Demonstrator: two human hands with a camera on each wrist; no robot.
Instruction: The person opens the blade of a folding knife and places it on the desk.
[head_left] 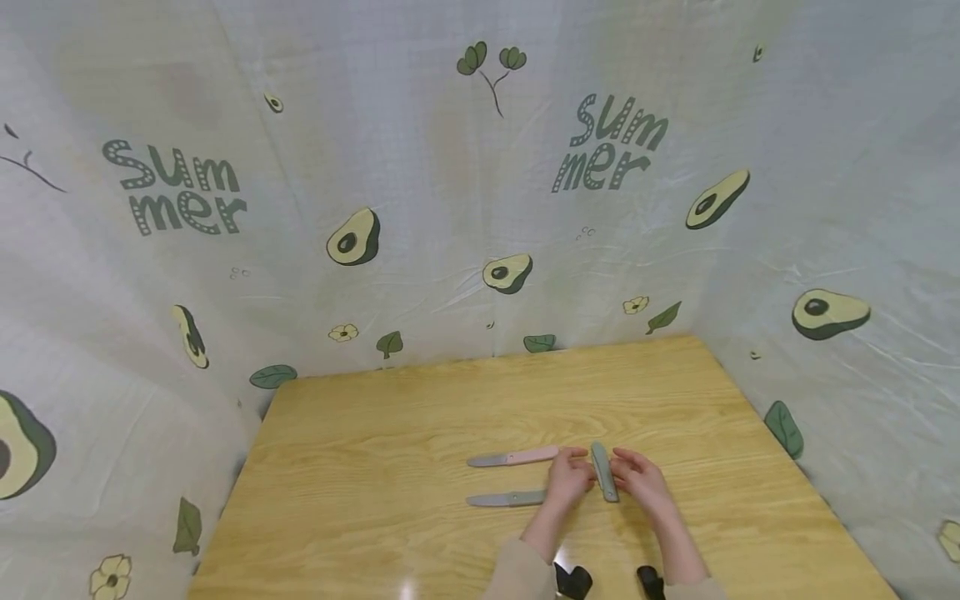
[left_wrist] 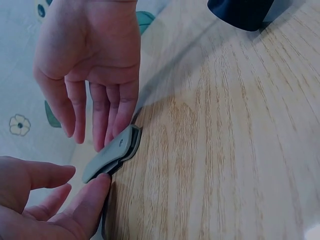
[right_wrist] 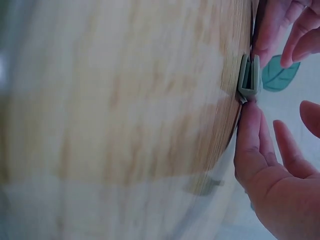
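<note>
A folded grey-green folding knife [head_left: 604, 472] lies on the table between the two hands. In the left wrist view its handle [left_wrist: 112, 152] appears closed over the blade. My left hand [head_left: 570, 479] is at its left side, one fingertip touching the handle, the other fingers loosely bent. On the opposite side, my right hand [head_left: 641, 482] has fairly straight fingers against or very close to the knife, as the right wrist view shows. Left of the hands lie two unfolded knives, one with a pink handle [head_left: 532, 455] and one with a grey handle [head_left: 525, 498], whose end the left hand hides.
The wood-grain table [head_left: 360, 467] is bordered at the back and sides by a pale cloth [head_left: 420, 167] printed with avocados and lettering. Black objects [head_left: 573, 581] show near both wrists at the front.
</note>
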